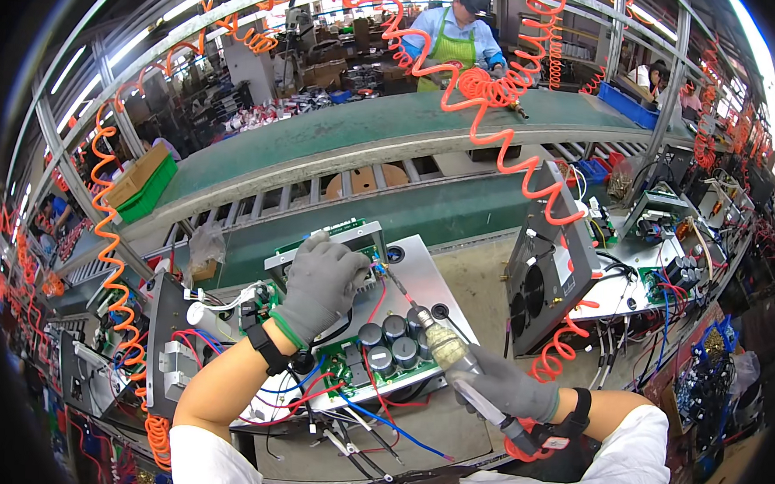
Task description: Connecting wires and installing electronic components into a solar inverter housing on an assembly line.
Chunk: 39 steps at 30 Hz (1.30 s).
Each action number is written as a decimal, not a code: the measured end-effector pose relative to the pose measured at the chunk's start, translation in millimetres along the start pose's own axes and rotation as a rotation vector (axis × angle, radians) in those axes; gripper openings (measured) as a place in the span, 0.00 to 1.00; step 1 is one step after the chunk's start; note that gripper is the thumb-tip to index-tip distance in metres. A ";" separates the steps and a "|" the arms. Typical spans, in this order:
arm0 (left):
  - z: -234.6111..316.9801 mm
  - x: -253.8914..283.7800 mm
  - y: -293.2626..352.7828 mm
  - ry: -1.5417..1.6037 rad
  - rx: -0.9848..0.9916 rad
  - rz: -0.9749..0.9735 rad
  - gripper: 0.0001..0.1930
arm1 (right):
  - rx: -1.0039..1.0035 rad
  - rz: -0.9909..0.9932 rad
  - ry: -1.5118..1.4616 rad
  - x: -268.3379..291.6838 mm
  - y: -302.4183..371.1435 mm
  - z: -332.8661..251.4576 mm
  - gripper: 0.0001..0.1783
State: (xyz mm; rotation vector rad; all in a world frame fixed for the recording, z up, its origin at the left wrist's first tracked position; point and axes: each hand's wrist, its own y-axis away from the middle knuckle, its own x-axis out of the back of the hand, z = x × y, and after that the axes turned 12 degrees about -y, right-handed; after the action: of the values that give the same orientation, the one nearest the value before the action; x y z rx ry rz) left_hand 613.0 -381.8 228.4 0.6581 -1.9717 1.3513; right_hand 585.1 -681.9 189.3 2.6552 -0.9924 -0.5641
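My right hand (510, 385), in a grey glove, is wrapped round an air screwdriver (445, 345). Its long bit slants up and left to the right end of an upright circuit board (344, 233) in a metal frame. My left hand (322, 281), also gloved, bends over that frame with its fingers closed near the bit's tip; what they pinch is hidden. Below lies a green circuit board (359, 364) with several black capacitors (395, 328), on a white metal plate (442, 284). Red and blue wires and black-sleeved leads hang from the near side.
Similar open units stand left and right, one with a dark fan panel (538, 289). Orange coiled air hoses (506, 152) hang overhead and beside my right forearm. Beyond runs a green conveyor (323, 138), with a person in a green apron (453, 51) behind it. A green bin (149, 190) sits left.
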 end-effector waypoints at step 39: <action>3.7 -16.5 3.8 -0.102 -0.029 -0.020 0.08 | -0.207 -0.025 -0.226 -0.5 -15.0 -26.4 0.19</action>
State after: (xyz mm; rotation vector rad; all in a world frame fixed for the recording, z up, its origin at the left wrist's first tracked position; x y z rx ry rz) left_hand 620.4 -383.3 212.7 0.7443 -2.0556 1.2980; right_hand 604.9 -668.0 207.7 2.4627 -0.9037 -0.9353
